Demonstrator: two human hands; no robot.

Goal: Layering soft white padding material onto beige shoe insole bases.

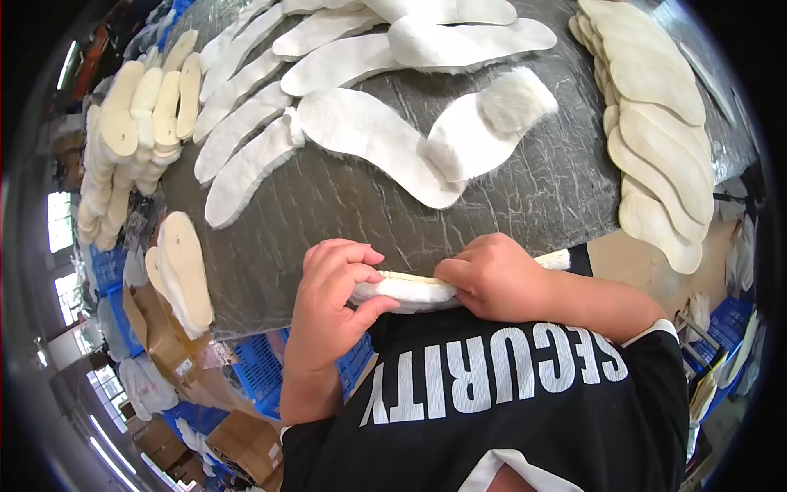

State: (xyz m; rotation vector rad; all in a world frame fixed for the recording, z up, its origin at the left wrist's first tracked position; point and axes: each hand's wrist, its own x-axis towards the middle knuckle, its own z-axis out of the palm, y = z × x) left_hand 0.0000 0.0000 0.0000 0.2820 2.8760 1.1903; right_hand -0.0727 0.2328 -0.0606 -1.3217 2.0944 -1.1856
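Observation:
At the table's near edge I hold a fleecy white piece [406, 293] with a cream insole board along its upper side. My left hand [332, 283] grips its left end, thumb below and fingers above. My right hand [496, 277] is closed on its right part, thumb and bent fingers pressing on the cream edge. A fluffy white end [553, 260] shows beyond my right wrist; whether it belongs to the same piece is hidden. Just ahead lie a white fleece sole shape [373, 143] and a folded fleece piece [471, 139] overlapping it.
Several white fleece shapes [246, 168] lie in rows across the dark, wrinkled table cover [328, 221]. Cream insoles are stacked at the right [664, 156] and far left [123, 115]. Finished-looking insoles [182, 271] rest at the left edge. Blue crates [258, 373] and cardboard boxes [246, 447] stand below.

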